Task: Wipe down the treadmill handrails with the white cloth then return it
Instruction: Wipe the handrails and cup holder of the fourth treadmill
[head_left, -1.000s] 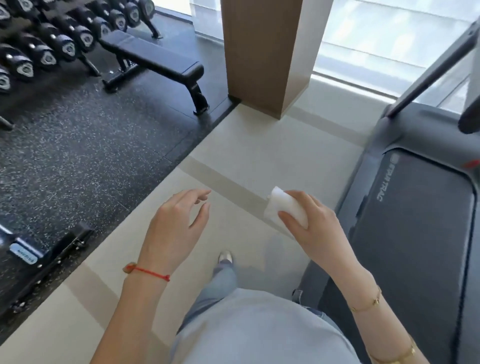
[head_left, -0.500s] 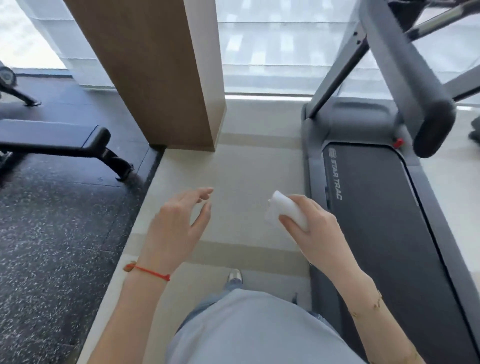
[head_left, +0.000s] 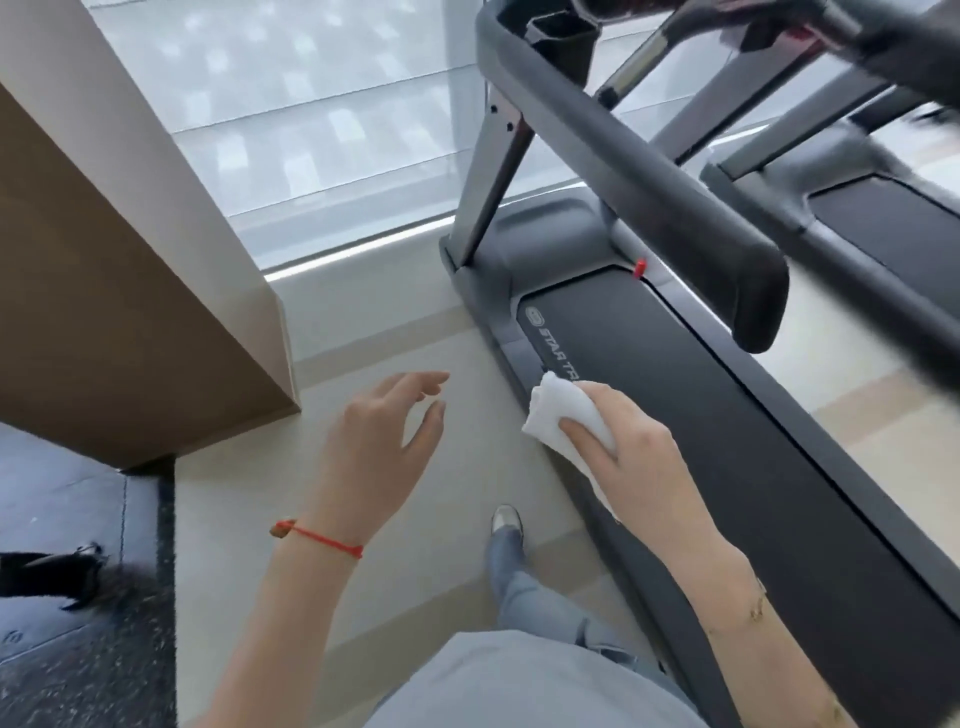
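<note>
My right hand (head_left: 628, 457) grips a folded white cloth (head_left: 558, 413), held in the air over the left edge of the treadmill deck (head_left: 727, 467). The treadmill's thick dark left handrail (head_left: 649, 176) slopes from the console at the top down to its rounded end above the belt, well ahead of the cloth and not touching it. A second rail (head_left: 893, 41) crosses the upper right corner, blurred. My left hand (head_left: 384, 441) hovers over the beige floor, fingers relaxed and spread, holding nothing.
A wood-clad pillar (head_left: 130, 312) stands close on the left. Behind it runs a large window (head_left: 311, 130). Another treadmill (head_left: 883, 218) sits to the right. Black rubber flooring (head_left: 78, 623) covers the lower left. My leg and shoe (head_left: 506, 519) stand beside the deck.
The view has swung right and up from the weights area onto the treadmill, so the handrail now fills the upper frame. Both hands keep their pose, the right still holding the cloth.
</note>
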